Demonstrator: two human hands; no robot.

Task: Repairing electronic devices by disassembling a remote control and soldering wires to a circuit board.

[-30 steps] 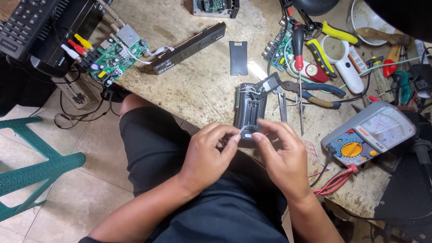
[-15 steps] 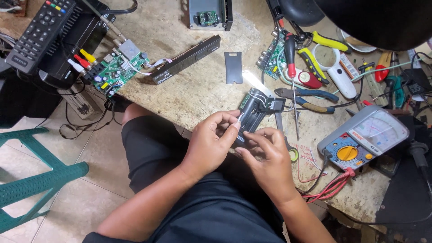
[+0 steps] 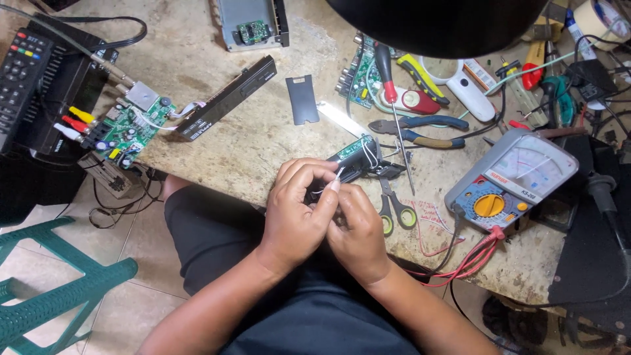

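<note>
My left hand (image 3: 299,210) and my right hand (image 3: 358,230) meet at the near edge of the worn workbench (image 3: 217,144). Together they hold a small black device (image 3: 351,161) with a green circuit board showing at its far end and thin white wires running from it. The fingers of both hands pinch around the wires at the device's near end, which they hide. A flat black cover (image 3: 302,98) lies apart on the bench, just beyond the device.
Scissors (image 3: 391,204), a red-handled screwdriver (image 3: 388,79) and blue pliers (image 3: 417,128) lie right of the hands. An analog multimeter (image 3: 509,177) with red leads sits at the right. A green circuit board (image 3: 128,128), a black box and a remote (image 3: 20,72) are at the left; a green stool (image 3: 59,289) stands below.
The device has turned from lying lengthwise toward me to a tilted, sideways hold. Both hands closed in tighter around its near end and the wires. The view shifted slightly.
</note>
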